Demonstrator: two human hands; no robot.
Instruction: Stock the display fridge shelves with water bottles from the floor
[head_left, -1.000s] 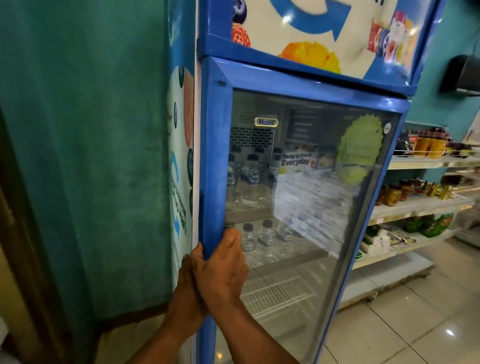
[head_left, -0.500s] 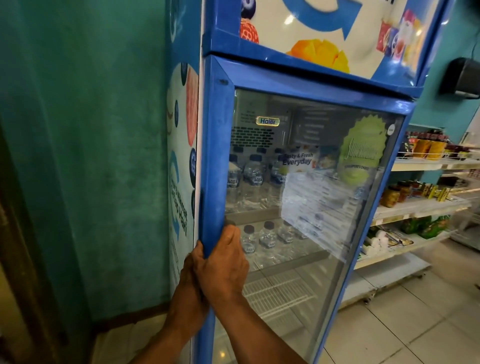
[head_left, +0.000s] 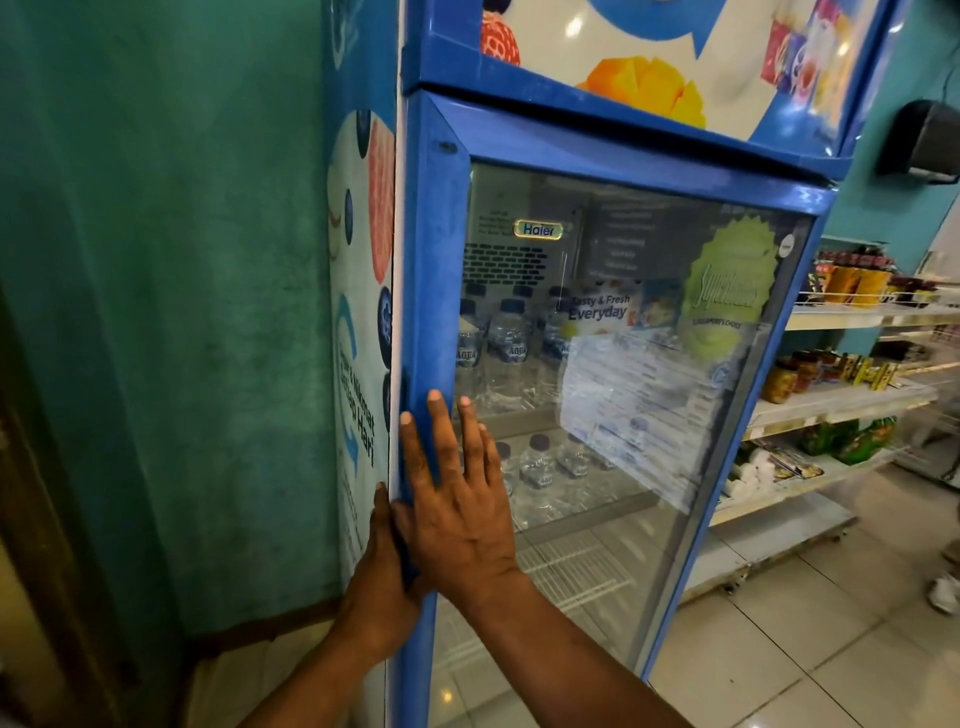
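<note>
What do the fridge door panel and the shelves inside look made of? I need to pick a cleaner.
The door panel looks like clear glass: glossy, showing reflections and the bottles behind it. Its blue frame seems painted metal or plastic, scuffed. The shelves look like white coated wire grids.

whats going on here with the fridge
A person stands at a blue display fridge, both hands on the left edge of its glass door. The right hand lies flat, fingers spread, over the door frame and glass. The left hand is at the edge just below it, partly hidden. Neither holds a bottle. Through the glass, water bottles stand on the top two shelves, and the wire shelf below looks bare.
</note>
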